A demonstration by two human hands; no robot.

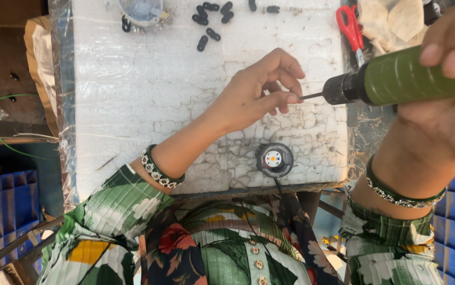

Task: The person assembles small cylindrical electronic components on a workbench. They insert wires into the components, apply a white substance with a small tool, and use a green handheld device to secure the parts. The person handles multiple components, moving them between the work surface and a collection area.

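On the white foam board (148, 105) our left hand (254, 89) hovers, thumb and forefinger pinched together at the tip of the driver bit (310, 96); whether they pinch a screw we cannot tell. The bit's long axis runs leftward from the green electric screwdriver (401, 79), gripped in our right hand (444, 89). The round black part (274, 159) lies just below.

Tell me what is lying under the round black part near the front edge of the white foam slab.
The round black part rests on the cracked white foam slab, which sits on a foil-wrapped surface. A thin black wire runs from it over the edge. Its underside is hidden.
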